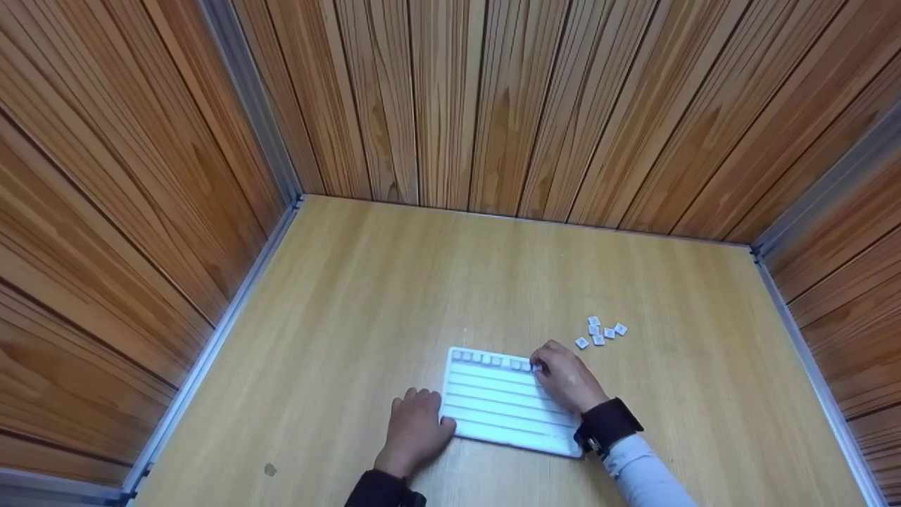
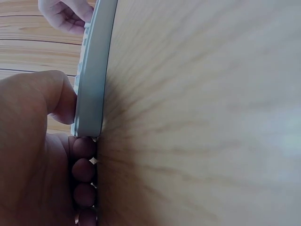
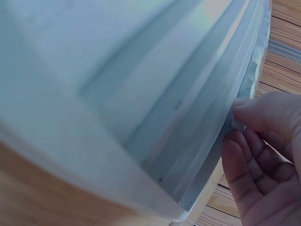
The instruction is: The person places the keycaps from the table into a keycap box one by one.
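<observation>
A white rack (image 1: 507, 408) with several long parallel grooves lies flat on the table. Small white tiles (image 1: 486, 358) stand side by side along its far groove. My left hand (image 1: 417, 429) holds the rack's left edge; in the left wrist view its bent thumb (image 2: 61, 96) lies on the rim, with fingertips (image 2: 84, 148) against the side, at the table. At the right end of the tile row, my right hand (image 1: 566, 374) pinches a small tile between thumb and fingers. The right wrist view shows that tile (image 3: 238, 124) mostly covered by the fingertips.
Several loose white tiles (image 1: 598, 331) lie scattered on the wooden table (image 1: 366, 303), beyond and to the right of the rack. Wood-plank walls (image 1: 450, 105) with grey metal edging (image 1: 239, 296) enclose the table at the back and both sides.
</observation>
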`<state>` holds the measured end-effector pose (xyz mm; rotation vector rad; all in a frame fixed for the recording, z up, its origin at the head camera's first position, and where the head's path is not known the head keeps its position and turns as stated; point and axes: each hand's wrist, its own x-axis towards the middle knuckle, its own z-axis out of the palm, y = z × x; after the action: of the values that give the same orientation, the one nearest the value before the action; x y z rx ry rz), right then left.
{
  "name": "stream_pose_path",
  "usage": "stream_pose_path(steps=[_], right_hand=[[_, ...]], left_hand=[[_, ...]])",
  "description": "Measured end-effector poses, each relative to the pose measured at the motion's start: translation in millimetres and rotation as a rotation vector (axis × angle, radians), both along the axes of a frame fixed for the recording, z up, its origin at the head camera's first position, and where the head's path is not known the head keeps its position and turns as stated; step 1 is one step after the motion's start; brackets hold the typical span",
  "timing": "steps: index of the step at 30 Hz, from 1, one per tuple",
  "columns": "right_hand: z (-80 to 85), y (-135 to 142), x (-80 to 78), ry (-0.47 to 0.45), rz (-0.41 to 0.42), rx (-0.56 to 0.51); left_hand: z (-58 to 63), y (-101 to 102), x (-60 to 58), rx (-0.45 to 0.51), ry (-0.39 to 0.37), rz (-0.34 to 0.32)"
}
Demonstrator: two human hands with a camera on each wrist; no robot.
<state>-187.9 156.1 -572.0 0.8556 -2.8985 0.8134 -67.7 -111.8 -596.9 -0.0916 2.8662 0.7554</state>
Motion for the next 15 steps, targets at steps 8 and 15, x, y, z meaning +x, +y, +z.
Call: stream_pose_path(steps=[8, 15], right_hand=[[-1.0, 0, 1.2, -0.037, -0.013, 0.024], [28.4, -7, 16.8, 0.044, 0.075, 0.008]], left_hand=[[-4.1, 0, -0.2, 0.0, 0.013, -0.002], [0.0, -1, 6.4, -0.026, 0.096, -0.021]])
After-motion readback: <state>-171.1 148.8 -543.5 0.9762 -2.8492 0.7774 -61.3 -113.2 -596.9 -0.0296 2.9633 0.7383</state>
